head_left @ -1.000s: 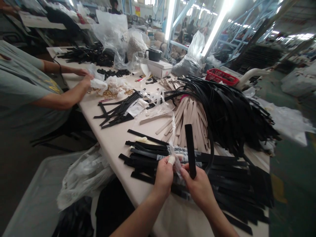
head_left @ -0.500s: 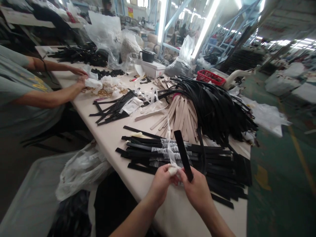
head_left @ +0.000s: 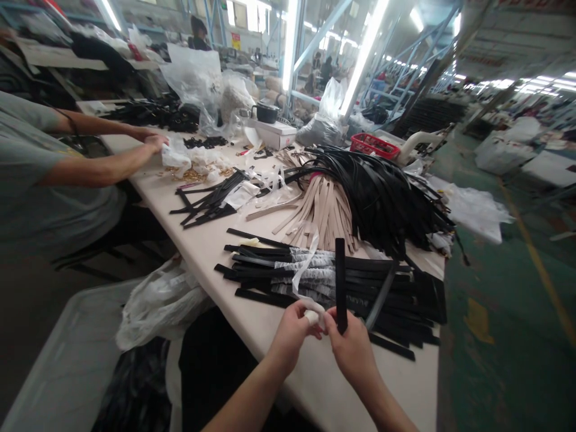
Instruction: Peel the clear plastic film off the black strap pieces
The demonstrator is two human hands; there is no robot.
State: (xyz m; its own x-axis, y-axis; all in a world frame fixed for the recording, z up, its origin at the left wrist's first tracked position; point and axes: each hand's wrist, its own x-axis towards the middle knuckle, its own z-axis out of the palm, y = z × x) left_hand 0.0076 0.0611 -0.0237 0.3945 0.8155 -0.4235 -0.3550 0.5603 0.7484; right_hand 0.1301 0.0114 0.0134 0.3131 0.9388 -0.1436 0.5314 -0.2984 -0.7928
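Observation:
My left hand [head_left: 290, 339] is closed on a thin white plastic strip [head_left: 297, 281], whose loose end trails up over the straps behind it. Something pale covers one of its fingertips. My right hand [head_left: 353, 351] grips a flat black strap [head_left: 341, 279] that stands nearly upright, and its fingertips meet the strip close to my left fingers. The strap's lower part is hidden by the hand. Just beyond both hands lie several black straps [head_left: 252, 277] side by side, with crinkled white plastic wrapped round their middles.
Behind lie a fanned pile of beige straps [head_left: 326, 207] and a large heap of black straps [head_left: 382, 192]. A red basket [head_left: 373, 146] and a white box [head_left: 276, 135] stand farther back. A co-worker's hands [head_left: 155, 141] are at the left, near white plastic and gold-coloured pieces [head_left: 182, 174].
The black strap in my right hand has turned from leaning left to nearly upright. The white strip now hangs in a looser curve. The co-worker's hands have drawn together.

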